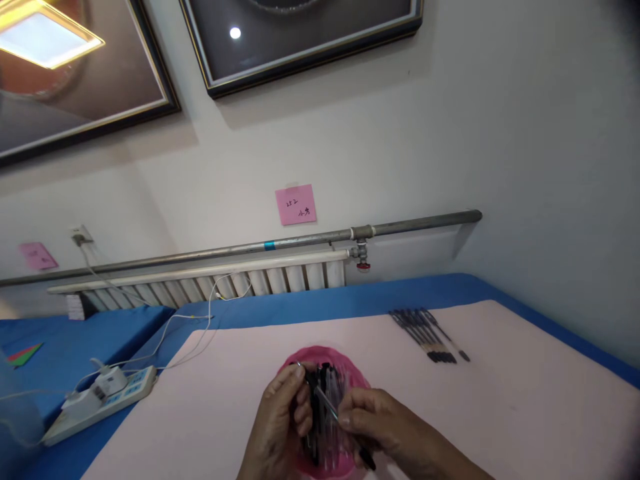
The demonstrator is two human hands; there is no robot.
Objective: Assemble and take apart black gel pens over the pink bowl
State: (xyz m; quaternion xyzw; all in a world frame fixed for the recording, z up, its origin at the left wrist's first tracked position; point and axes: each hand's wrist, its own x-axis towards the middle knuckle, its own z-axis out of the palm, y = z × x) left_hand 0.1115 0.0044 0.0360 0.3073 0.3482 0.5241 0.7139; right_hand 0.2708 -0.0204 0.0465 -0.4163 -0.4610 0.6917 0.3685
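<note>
A pen (327, 404) with a clear barrel and dark ends slants between my two hands above a pink basket. My left hand (280, 413) is closed, its thumb and fingers pinching the pen's upper dark end; a small shiny bit shows at the thumb tip. Closed around the pen's lower part is my right hand (373, 421), with a black tip (367, 459) sticking out below the fingers. Under the hands, the pink basket (357, 375) holds several black and clear pen parts (330, 437). Both hands partly cover the basket.
Several pens (425, 335) lie side by side at the right on the pink table covering (505, 380). A power strip (130, 393) with plugs and white cables sits at the left. Behind the blue table edge are a radiator (275, 279) and a pipe (420, 223).
</note>
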